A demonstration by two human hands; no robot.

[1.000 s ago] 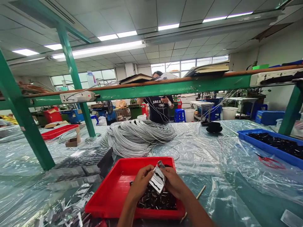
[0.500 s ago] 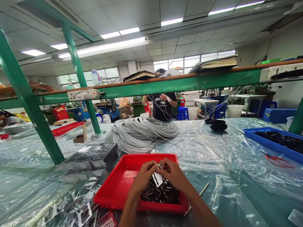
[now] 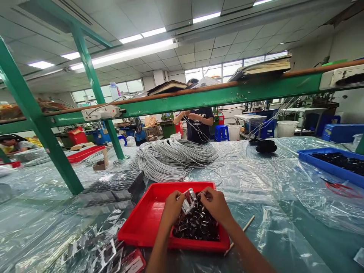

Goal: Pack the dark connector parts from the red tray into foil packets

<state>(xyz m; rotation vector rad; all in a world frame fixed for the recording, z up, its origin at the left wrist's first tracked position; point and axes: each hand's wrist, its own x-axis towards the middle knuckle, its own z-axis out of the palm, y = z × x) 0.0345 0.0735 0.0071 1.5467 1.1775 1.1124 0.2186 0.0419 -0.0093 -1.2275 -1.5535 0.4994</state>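
Over the red tray, my left hand pinches a pale, silvery slotted frame piece, tilted and blurred. My right hand is close to the piece's right end, with thumb and fingertips pinched together. Whatever those fingertips hold, if anything, is too small to name. Beneath both hands, a heap of small black parts with shiny metal bits fills the tray's right half. Bare red bottom shows on the tray's left.
A big coil of grey cable lies behind the tray. Silvery cut-out pieces are scattered at front left. A thin stick lies right of the tray, a blue tray farther right. A green shelf beam crosses above; a co-worker stands beyond.
My hands have moved slightly apart. The pale piece has turned and now sits in my left hand, its slotted face angled differently. The view has shifted a little.
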